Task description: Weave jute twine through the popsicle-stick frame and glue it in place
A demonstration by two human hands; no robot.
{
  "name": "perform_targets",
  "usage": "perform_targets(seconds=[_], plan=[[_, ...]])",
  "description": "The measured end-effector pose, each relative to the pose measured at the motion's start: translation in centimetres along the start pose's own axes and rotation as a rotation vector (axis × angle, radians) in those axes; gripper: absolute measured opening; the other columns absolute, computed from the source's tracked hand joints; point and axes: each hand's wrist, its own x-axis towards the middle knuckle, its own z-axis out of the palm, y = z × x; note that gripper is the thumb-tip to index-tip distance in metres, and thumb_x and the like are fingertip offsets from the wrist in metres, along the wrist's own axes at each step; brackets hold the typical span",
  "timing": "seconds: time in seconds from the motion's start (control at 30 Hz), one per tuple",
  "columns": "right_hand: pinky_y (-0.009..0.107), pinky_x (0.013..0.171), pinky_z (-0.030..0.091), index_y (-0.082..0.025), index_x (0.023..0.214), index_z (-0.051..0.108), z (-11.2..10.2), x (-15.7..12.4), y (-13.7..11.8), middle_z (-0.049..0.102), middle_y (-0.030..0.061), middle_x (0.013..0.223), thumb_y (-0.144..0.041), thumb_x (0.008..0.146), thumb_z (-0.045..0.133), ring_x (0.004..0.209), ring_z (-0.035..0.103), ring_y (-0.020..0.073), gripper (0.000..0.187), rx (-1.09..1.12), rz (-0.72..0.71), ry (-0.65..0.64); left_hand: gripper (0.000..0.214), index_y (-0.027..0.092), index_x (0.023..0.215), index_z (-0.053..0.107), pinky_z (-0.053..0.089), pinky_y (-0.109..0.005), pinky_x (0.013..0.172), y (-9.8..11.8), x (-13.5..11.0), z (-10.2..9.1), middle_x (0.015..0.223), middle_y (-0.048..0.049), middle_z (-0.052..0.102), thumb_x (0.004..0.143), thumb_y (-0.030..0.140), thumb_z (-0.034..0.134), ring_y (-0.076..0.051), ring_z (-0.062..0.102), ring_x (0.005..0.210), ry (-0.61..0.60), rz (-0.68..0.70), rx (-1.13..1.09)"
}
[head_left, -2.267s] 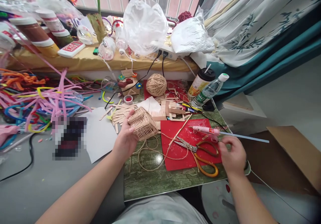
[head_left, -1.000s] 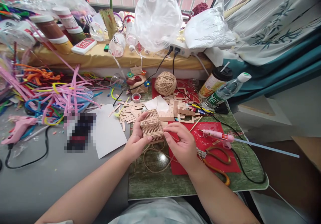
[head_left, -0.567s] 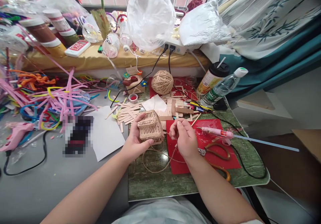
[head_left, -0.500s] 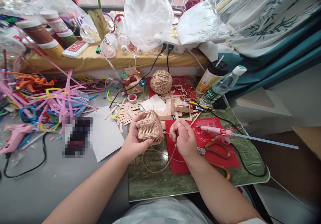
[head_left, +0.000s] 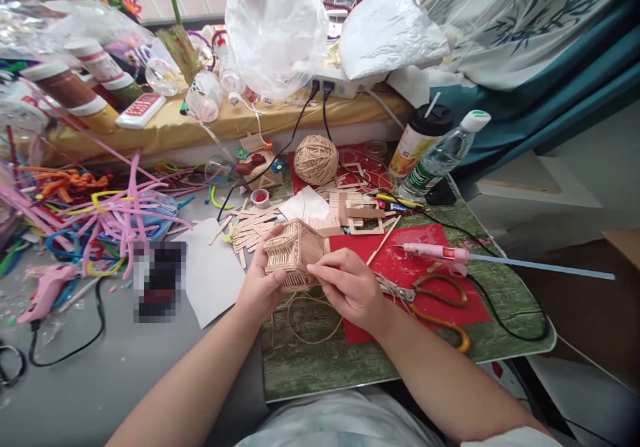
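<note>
A small house-shaped model [head_left: 295,250], wound with twine over wooden sticks, is in my left hand [head_left: 263,273], with the fingers behind it and the thumb along its lower edge. My right hand [head_left: 347,283] is closed in a pinch against the model's right edge, at what looks like the end of the twine. Loose twine [head_left: 313,342] loops down over the green board below both hands. Scissors [head_left: 407,293] with orange-brown handles lie open on red sheet right of my right hand. A pink glue gun [head_left: 435,252] with a long glue stick lies beyond them.
Popsicle sticks [head_left: 250,230] and a twine ball [head_left: 316,159] lie behind the model. A water bottle [head_left: 443,157] and a lidded cup [head_left: 420,137] stand at the back right. White paper [head_left: 213,273], pink pipe cleaners [head_left: 133,200] and a second glue gun [head_left: 47,291] are left.
My right hand has moved left and turned, from apart beside the model to pinching at its right edge. The model has tilted in my left hand, showing its flat end.
</note>
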Motion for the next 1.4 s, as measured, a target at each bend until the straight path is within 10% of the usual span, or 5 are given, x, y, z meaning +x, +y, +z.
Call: perform_targets(seconds=[1.03, 1.4], plan=[[0.046, 0.102, 0.061, -0.032, 0.147, 0.063, 0.4, -0.5, -0.5, 0.066, 0.0102, 0.126, -0.013, 0.104, 0.059, 0.118, 0.067, 0.0255, 0.047, 0.064, 0.186, 0.089, 0.088, 0.03, 0.156, 0.051, 0.055, -0.048, 0.115, 0.4, -0.1, -0.1, 0.16, -0.0119, 0.058, 0.08, 0.048, 0.091, -0.037, 0.059, 0.145, 0.007, -0.07, -0.103], [0.041, 0.083, 0.062, -0.025, 0.091, 0.074, 1.2, -0.8, 0.7, 0.076, 0.0045, 0.09, -0.023, 0.094, 0.082, 0.086, 0.074, 0.0229, 0.009, 0.156, 0.418, 0.392, 0.074, 0.026, 0.15, 0.057, 0.056, -0.055, 0.113, 0.9, 0.3, -1.4, 0.146, -0.0114, 0.07, 0.088, 0.064, 0.072, -0.039, 0.06, 0.144, 0.056, -0.174, -0.244]])
